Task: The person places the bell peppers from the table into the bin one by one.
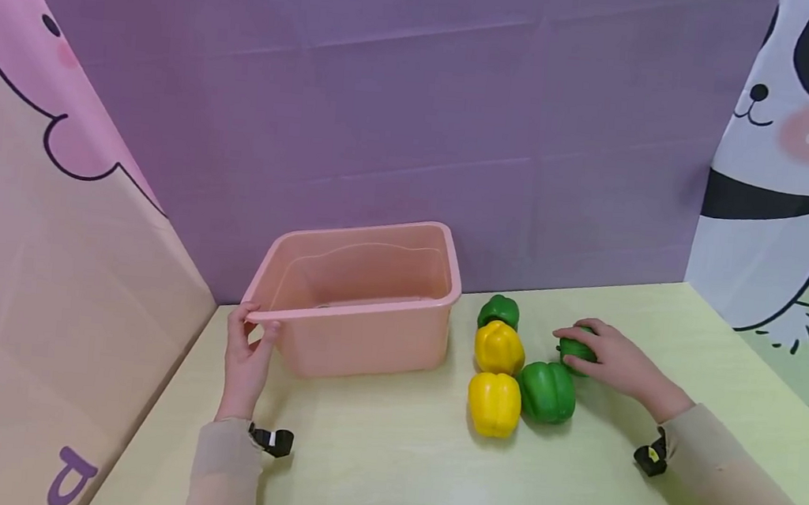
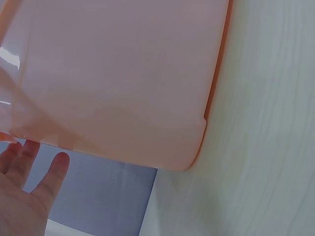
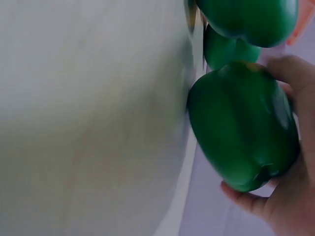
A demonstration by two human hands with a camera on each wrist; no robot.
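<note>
My left hand [image 1: 248, 359] holds the front left corner of a pink plastic bin [image 1: 362, 340], its thumb and fingers at the rim. In the left wrist view the fingers [image 2: 51, 179] reach up to the edge of the bin [image 2: 123, 88]. At the right, my right hand [image 1: 613, 360] grips a green bell pepper [image 1: 573, 351] from above. The right wrist view shows that pepper [image 3: 243, 125] between the thumb and fingers, close to the tabletop. Left of this hand lie two yellow bell peppers [image 1: 494, 404] and two more green bell peppers [image 1: 546, 392], bunched together.
The pale wooden table [image 1: 373, 472] meets a purple cloth backdrop [image 1: 414, 126] behind the bin. A cartoon-printed sheet [image 1: 67, 273] hangs along the left side. Another sheet with a panda [image 1: 768, 249] hangs on the right. The bin stands near the back edge.
</note>
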